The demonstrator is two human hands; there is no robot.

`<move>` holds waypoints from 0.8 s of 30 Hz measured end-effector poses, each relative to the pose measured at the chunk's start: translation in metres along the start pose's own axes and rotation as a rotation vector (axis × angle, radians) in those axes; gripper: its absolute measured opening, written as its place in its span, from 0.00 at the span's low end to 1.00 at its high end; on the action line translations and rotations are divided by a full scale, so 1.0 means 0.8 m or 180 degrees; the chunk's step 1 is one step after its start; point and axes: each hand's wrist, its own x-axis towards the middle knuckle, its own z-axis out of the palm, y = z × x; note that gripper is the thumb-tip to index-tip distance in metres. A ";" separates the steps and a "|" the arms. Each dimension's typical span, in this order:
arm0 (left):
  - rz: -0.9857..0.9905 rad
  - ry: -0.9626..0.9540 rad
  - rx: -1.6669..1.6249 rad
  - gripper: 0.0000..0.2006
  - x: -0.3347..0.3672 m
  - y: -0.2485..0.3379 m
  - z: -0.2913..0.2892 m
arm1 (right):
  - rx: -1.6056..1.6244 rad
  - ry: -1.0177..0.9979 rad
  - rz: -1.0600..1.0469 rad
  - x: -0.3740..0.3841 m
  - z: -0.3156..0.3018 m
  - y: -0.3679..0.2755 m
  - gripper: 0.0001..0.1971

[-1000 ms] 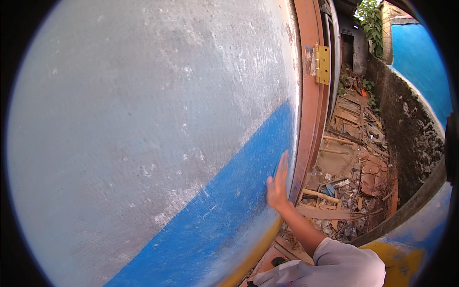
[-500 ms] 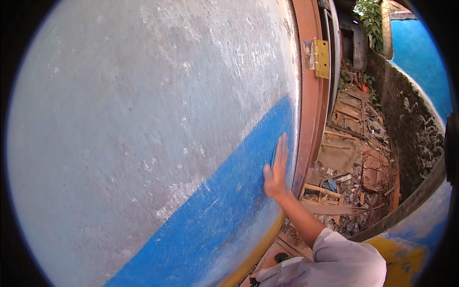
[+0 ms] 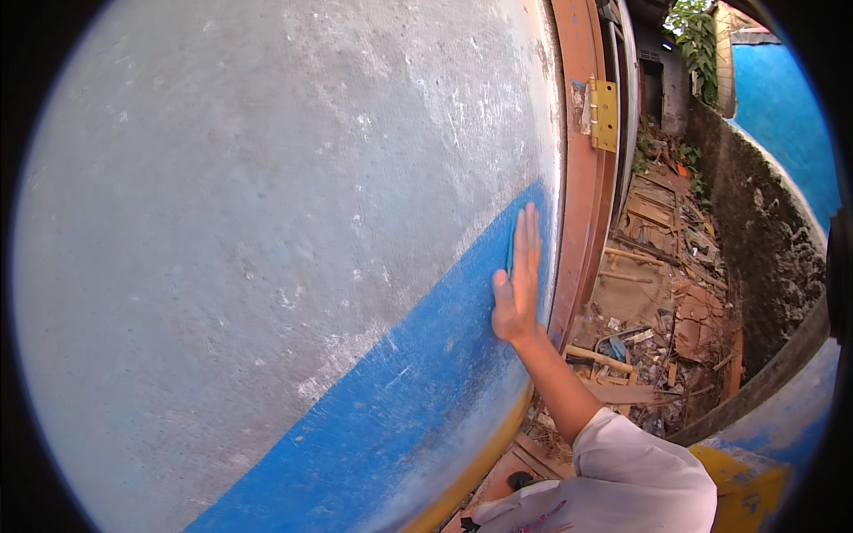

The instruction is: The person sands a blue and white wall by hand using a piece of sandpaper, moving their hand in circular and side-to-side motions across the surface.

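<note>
The right hand [image 3: 517,282] lies flat, fingers straight and together, gripping nothing, pressed on the blue band [image 3: 400,391] of the grey plastered wall [image 3: 267,195]. Just right of the hand runs a rust-red door frame [image 3: 582,204] with a yellow hinge [image 3: 605,114]. Beyond the frame, a narrow alley is strewn with wooden debris [image 3: 657,302]. The left hand is out of sight.

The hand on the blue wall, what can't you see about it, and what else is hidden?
Head view only:
- Right hand: its palm faces the wall, so whether anything thin lies under it cannot be told.
- Left hand: out of the picture entirely.
- Hinge: too small to show its screws.
- Rubble in the alley: small and jumbled; single pieces are hard to name.
- Picture corners: black fisheye rim cuts off the scene.
</note>
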 end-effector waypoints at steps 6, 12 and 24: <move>-0.0020 0.0046 -0.0015 0.49 0.000 0.002 -0.002 | -0.0374 -0.0314 -0.1335 -0.053 0.015 -0.016 0.40; -0.0010 0.0020 0.0005 0.48 -0.001 -0.001 -0.005 | 0.0092 0.0007 -0.0236 0.004 0.001 -0.016 0.34; 0.0027 0.0074 0.0022 0.47 0.003 0.000 -0.003 | 0.0376 0.0247 -0.1134 -0.018 0.018 -0.047 0.14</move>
